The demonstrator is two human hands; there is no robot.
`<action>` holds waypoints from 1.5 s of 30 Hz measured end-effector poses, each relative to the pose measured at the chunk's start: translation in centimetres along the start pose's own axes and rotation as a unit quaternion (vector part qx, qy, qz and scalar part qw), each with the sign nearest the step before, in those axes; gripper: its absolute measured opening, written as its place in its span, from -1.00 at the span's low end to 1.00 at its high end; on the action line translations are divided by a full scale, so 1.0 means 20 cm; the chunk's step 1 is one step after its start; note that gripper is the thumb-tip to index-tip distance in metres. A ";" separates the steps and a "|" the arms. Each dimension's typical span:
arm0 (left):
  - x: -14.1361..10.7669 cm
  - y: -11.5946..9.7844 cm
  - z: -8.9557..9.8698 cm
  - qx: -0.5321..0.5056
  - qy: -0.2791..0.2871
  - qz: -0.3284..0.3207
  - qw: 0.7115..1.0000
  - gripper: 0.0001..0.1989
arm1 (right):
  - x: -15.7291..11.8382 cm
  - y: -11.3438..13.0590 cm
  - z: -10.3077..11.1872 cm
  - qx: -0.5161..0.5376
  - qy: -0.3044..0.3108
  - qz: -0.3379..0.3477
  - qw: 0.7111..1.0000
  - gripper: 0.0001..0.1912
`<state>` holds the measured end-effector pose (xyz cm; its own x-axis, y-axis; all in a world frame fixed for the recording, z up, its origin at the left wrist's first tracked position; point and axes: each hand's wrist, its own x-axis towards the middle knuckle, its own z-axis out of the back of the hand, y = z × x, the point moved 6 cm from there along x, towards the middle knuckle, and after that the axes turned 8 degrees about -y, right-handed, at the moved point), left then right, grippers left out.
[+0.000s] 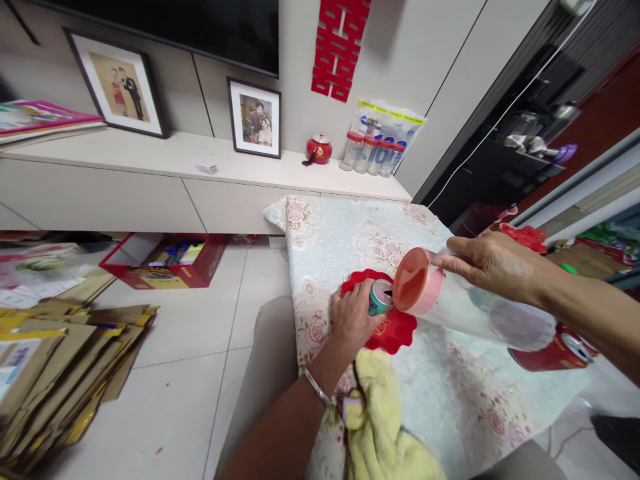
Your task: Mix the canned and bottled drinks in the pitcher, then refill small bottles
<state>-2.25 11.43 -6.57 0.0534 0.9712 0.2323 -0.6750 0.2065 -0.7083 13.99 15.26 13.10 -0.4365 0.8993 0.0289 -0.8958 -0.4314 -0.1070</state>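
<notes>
My left hand is wrapped around a small green can, whose opened top faces up and right. The can is over a red scalloped plate on the table. In my right hand is a clear plastic pitcher with a pink-orange lid. The pitcher lies tipped almost on its side, its lid end right beside the can's opening. Whether liquid is flowing between them, I cannot tell. A yellow towel lies near my left forearm. Partly hidden behind the pitcher's base is a red can.
A floral tablecloth covers the table. Behind it, a white cabinet holds picture frames, a red jar and several red-lidded glass jars. On the left floor are flattened cardboard and an open red box.
</notes>
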 end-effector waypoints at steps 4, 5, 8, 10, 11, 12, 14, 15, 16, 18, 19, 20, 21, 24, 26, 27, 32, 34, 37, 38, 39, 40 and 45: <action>0.00 0.00 0.01 0.002 0.008 0.003 1.000 -0.43 | 0.00 0.00 0.00 -0.007 -0.007 0.007 1.000 -0.28; 0.00 0.00 0.01 0.001 0.009 0.004 1.000 -0.42 | 0.00 0.00 0.00 -0.009 -0.009 0.009 1.000 -0.28; 0.01 0.00 0.01 0.000 0.007 0.003 1.000 -0.43 | 0.00 0.00 0.00 -0.010 -0.013 0.010 1.000 -0.28; 0.01 0.00 0.01 -0.002 0.006 0.003 1.000 -0.43 | 0.00 0.00 0.00 -0.010 -0.018 0.011 1.000 -0.29; 0.01 0.00 0.00 -0.003 0.006 0.004 1.000 -0.43 | 0.00 0.00 0.00 -0.009 -0.019 0.012 1.000 -0.29; 0.01 0.00 0.00 -0.004 0.005 0.003 1.000 -0.42 | 0.00 0.00 0.00 -0.008 -0.021 0.013 1.000 -0.29; 0.01 0.00 0.00 -0.005 0.002 0.002 1.000 -0.42 | 0.00 0.00 0.00 -0.006 -0.021 0.013 1.000 -0.29; 0.01 0.00 0.00 -0.006 0.001 0.001 1.000 -0.41 | 0.00 0.00 0.00 -0.005 -0.020 0.012 1.000 -0.29; 0.01 0.00 0.00 -0.006 0.000 0.000 1.000 -0.42 | 0.00 0.00 -0.01 -0.006 -0.020 0.011 1.000 -0.29; 0.01 0.00 0.00 -0.006 -0.001 -0.002 1.000 -0.41 | 0.00 0.00 -0.01 -0.006 -0.019 0.011 1.000 -0.29; 0.01 0.00 0.00 -0.005 -0.002 -0.002 1.000 -0.41 | 0.00 0.00 -0.01 -0.005 -0.019 0.013 1.000 -0.29; 0.01 0.00 -0.01 -0.004 -0.002 -0.002 1.000 -0.41 | 0.00 0.00 -0.01 -0.004 -0.019 0.014 1.000 -0.29; 0.01 0.00 -0.01 -0.003 -0.003 -0.001 1.000 -0.41 | 0.00 0.00 -0.01 -0.002 -0.018 0.014 1.000 -0.29; 0.01 0.00 0.00 0.000 -0.001 0.002 1.000 -0.41 | 0.00 0.00 -0.01 0.001 -0.016 0.013 1.000 -0.29; 0.01 0.00 0.00 0.001 0.002 0.002 1.000 -0.40 | 0.00 0.00 0.00 0.000 -0.015 0.014 1.000 -0.29; 0.00 0.00 0.00 0.002 0.003 0.002 1.000 -0.40 | 0.00 0.01 0.00 -0.001 -0.014 0.014 1.000 -0.29; 0.00 0.00 0.00 0.000 0.010 0.005 1.000 -0.39 | 0.00 0.01 0.00 -0.004 -0.014 0.012 1.000 -0.29; 0.00 0.00 0.00 -0.002 0.007 0.004 1.000 -0.41 | 0.00 0.01 0.00 -0.004 -0.014 0.016 1.000 -0.30; 0.01 0.00 0.00 -0.001 0.005 0.002 1.000 -0.42 | 0.00 0.01 0.00 -0.009 -0.017 0.021 1.000 -0.30; 0.01 0.00 0.00 0.001 0.005 0.002 1.000 -0.41 | 0.00 0.01 0.00 -0.011 -0.019 0.022 1.000 -0.29; 0.01 0.00 0.00 0.002 0.007 0.002 1.000 -0.41 | 0.00 0.01 0.00 -0.012 -0.021 0.021 1.000 -0.29; 0.01 0.00 0.00 0.003 0.008 0.002 1.000 -0.41 | 0.00 0.01 0.00 -0.011 -0.021 0.019 1.000 -0.28; 0.01 0.00 0.00 0.001 0.007 0.003 1.000 -0.41 | 0.01 0.02 0.00 0.001 -0.011 0.011 1.000 -0.28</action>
<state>-2.22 11.51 -6.51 0.0593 0.9738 0.2193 -0.6765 0.2008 -0.7085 13.57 15.32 13.17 -0.4585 0.8874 0.0487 -0.8857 -0.4517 -0.1068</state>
